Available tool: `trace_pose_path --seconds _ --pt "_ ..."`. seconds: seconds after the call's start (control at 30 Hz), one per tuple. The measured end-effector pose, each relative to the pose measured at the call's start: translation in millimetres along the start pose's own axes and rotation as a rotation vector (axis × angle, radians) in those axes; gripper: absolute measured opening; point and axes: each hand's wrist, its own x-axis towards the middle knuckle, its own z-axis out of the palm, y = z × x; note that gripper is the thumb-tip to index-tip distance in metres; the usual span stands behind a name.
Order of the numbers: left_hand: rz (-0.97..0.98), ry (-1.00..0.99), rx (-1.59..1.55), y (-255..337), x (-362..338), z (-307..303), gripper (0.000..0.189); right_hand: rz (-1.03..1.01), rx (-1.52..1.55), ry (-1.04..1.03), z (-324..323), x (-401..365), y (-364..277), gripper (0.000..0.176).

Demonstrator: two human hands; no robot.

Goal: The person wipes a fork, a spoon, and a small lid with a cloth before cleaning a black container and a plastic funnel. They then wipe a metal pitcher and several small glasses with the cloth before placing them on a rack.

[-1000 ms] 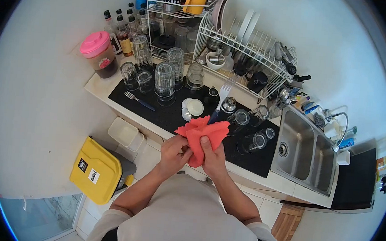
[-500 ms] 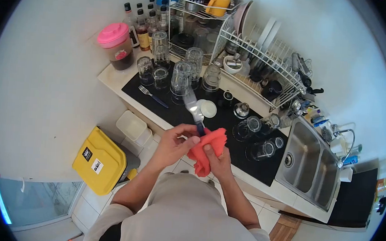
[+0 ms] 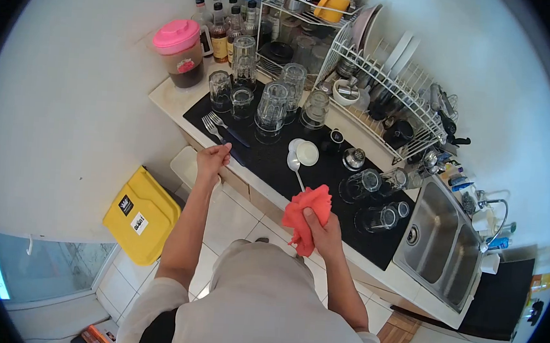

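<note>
Our left hand (image 3: 212, 161) has moved left, pinching a fork (image 3: 212, 129); right hand (image 3: 325, 235) grips red cloth (image 3: 304, 215); upper-left pink-lidded jar (image 3: 180, 55) holds dark contents (image 3: 186, 77).

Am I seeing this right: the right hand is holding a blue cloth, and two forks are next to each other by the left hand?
Not quite: the cloth in the right hand is red, not blue, as the head view shows. The two forks are indeed next to each other by the left hand.

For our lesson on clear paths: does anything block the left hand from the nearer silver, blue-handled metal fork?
Nothing visible does: the left hand meets the nearer fork at its handle. The other silver metal fork lies beyond it.
</note>
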Motion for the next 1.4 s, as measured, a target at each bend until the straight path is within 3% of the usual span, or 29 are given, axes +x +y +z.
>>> trace_pose_path --seconds 0.2,0.47,0.8,1.4 --pt "-0.017 0.176 0.052 -16.5 51.9 -7.2 0.019 -0.047 -0.093 0.063 1.8 -5.7 -9.9 0.030" --pt "-0.043 0.108 0.106 -29.0 81.7 -10.1 0.018 -0.053 -0.078 0.075 0.8 -9.7 -11.6 0.029" --pt "-0.138 0.082 0.102 -29.8 85.5 -11.8 0.018 -0.097 -0.081 0.070 4.1 -10.9 -19.6 0.029" --pt "-0.104 0.138 0.153 -28.3 79.4 -2.5 0.018 -0.115 -0.127 0.099 -2.4 -15.2 -14.3 0.029"
